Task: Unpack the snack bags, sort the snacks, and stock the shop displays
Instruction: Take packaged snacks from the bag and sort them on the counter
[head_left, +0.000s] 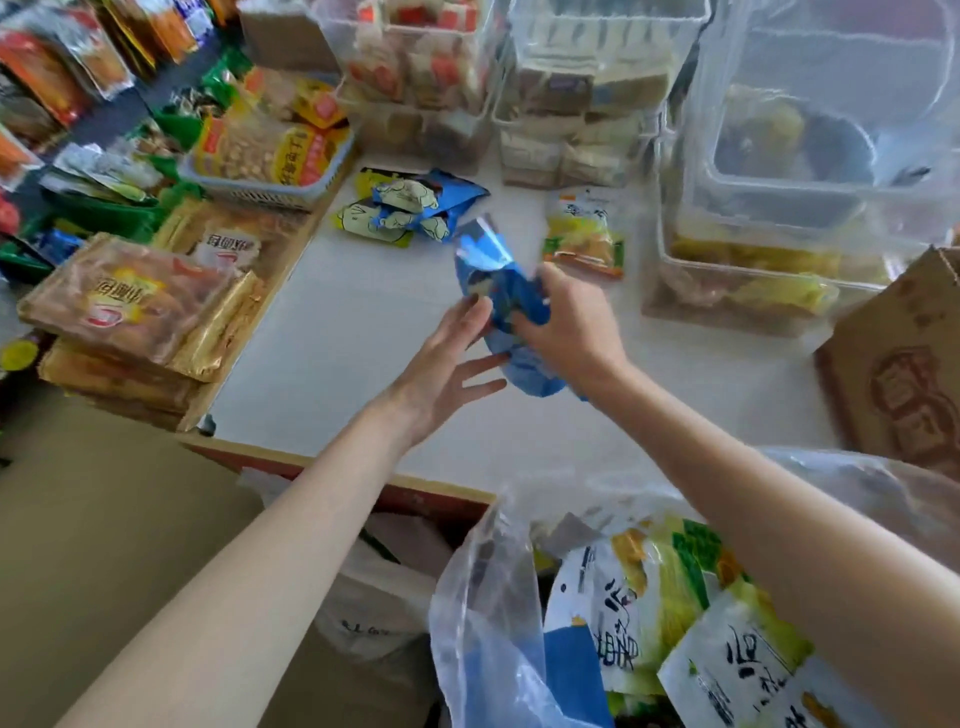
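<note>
My right hand (569, 325) grips a bunch of blue snack packets (498, 283) over the middle of the white table (363, 338). My left hand (449, 364) is beside them on the left, fingers straight, fingertips touching the packets. A small pile of blue and yellow-green packets (410, 205) lies further back on the table. A single yellow-green packet (584, 234) lies to its right. Below me a clear plastic bag (488, 623) stands open with yellow-green snack bags (654, 587) and blue ones inside.
Clear plastic bins (582, 93) with snacks line the back and right of the table. A blue basket of biscuits (270, 156) and stacked bread packs (130, 301) fill the left shelf. A cardboard box (904, 364) sits at the right edge.
</note>
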